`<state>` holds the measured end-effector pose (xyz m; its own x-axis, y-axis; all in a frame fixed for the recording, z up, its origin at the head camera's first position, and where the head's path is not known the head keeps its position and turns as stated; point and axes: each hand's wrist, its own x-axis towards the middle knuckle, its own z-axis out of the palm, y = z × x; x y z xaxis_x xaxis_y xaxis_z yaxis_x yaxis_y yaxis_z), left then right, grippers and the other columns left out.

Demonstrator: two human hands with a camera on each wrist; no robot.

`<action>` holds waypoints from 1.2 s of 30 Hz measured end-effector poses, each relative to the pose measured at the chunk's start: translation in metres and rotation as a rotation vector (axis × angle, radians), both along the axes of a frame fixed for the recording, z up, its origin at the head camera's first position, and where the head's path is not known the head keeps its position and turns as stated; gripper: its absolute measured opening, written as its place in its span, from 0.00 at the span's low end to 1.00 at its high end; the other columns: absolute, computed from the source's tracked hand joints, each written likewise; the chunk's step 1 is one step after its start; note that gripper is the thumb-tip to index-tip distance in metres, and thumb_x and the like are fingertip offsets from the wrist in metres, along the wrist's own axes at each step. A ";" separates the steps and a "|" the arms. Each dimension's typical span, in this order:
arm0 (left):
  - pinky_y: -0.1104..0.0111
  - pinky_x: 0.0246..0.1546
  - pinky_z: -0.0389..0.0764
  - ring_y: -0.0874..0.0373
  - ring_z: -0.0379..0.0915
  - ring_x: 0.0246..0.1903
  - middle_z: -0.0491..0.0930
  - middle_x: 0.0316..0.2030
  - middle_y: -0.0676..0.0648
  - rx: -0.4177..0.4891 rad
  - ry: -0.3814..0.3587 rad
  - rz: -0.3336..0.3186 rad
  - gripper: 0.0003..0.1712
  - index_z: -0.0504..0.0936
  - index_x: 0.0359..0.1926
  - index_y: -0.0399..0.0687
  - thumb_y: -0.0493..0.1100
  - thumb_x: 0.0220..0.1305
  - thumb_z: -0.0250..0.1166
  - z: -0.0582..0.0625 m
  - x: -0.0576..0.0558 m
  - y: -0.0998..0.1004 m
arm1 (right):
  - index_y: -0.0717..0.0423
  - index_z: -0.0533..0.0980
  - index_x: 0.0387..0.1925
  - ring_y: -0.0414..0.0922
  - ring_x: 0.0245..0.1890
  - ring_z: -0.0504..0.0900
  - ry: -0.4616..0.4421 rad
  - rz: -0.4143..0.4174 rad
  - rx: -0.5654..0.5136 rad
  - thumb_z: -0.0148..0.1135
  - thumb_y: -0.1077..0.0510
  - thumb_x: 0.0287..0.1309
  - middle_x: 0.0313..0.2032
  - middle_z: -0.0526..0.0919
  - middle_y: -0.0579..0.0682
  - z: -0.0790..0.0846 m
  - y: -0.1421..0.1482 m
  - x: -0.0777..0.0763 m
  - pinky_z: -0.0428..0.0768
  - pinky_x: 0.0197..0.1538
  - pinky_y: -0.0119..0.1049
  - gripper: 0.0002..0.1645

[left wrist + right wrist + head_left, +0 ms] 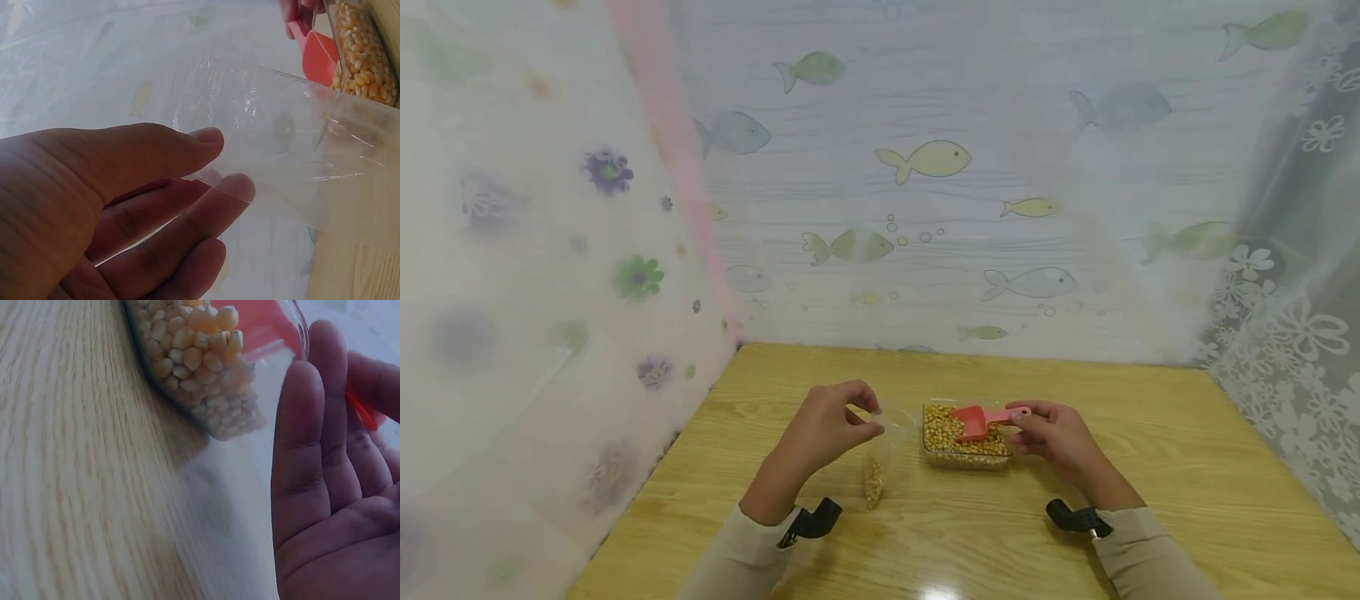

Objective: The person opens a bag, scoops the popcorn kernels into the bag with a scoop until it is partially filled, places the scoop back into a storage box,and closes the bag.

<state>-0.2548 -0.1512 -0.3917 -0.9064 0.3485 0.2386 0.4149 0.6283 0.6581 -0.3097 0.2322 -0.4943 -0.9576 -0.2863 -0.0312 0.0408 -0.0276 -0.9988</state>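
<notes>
Nearest you, your left hand (829, 429) pinches the mouth edge of a clear plastic bag (895, 457) between thumb and fingers; corn kernels (873, 483) sit at the bag's bottom. Your right hand (1060, 437) pinches a pink scoop (973, 422) by its handle, its blade over the kernels in a clear box (966, 461). That box stands right of your bag on the wood-grain tabletop (1150, 433). Beyond hangs a fish-print curtain (925, 100).
</notes>
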 end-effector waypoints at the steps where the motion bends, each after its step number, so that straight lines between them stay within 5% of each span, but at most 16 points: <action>1: 0.72 0.35 0.86 0.65 0.86 0.34 0.84 0.40 0.56 -0.004 0.003 0.000 0.11 0.83 0.42 0.57 0.43 0.62 0.77 0.000 0.000 0.000 | 0.73 0.67 0.69 0.41 0.35 0.90 0.001 0.000 0.011 0.61 0.52 0.75 0.46 0.89 0.54 0.000 0.000 0.000 0.89 0.41 0.37 0.34; 17: 0.71 0.35 0.86 0.64 0.86 0.34 0.85 0.40 0.56 -0.012 0.005 -0.004 0.11 0.83 0.42 0.53 0.43 0.62 0.77 0.001 0.001 0.002 | 0.75 0.68 0.67 0.39 0.38 0.88 0.005 0.004 -0.016 0.60 0.52 0.76 0.47 0.90 0.52 -0.005 0.001 -0.002 0.89 0.44 0.35 0.32; 25: 0.72 0.35 0.86 0.64 0.86 0.34 0.84 0.40 0.57 -0.016 -0.006 0.002 0.11 0.83 0.42 0.55 0.44 0.62 0.77 0.000 0.000 0.003 | 0.74 0.68 0.67 0.38 0.41 0.90 -0.037 0.032 -0.186 0.57 0.56 0.78 0.42 0.90 0.47 -0.007 0.002 -0.003 0.88 0.46 0.32 0.28; 32: 0.71 0.35 0.86 0.63 0.86 0.34 0.84 0.39 0.56 -0.021 0.004 0.000 0.11 0.83 0.41 0.55 0.43 0.62 0.77 -0.002 0.000 0.004 | 0.55 0.81 0.55 0.39 0.42 0.90 -0.068 0.078 -0.338 0.54 0.60 0.78 0.42 0.91 0.48 -0.010 0.005 -0.003 0.88 0.48 0.32 0.12; 36: 0.71 0.35 0.86 0.63 0.86 0.34 0.84 0.40 0.56 -0.012 -0.003 -0.006 0.11 0.83 0.41 0.54 0.42 0.62 0.77 -0.002 0.000 0.005 | 0.58 0.79 0.57 0.39 0.42 0.90 -0.085 0.063 -0.370 0.53 0.61 0.79 0.42 0.91 0.48 -0.011 0.007 -0.002 0.88 0.47 0.32 0.14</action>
<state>-0.2544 -0.1465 -0.3932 -0.9051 0.3565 0.2317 0.4165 0.6342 0.6514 -0.3120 0.2396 -0.5048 -0.9362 -0.3514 0.0070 0.1358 -0.3800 -0.9150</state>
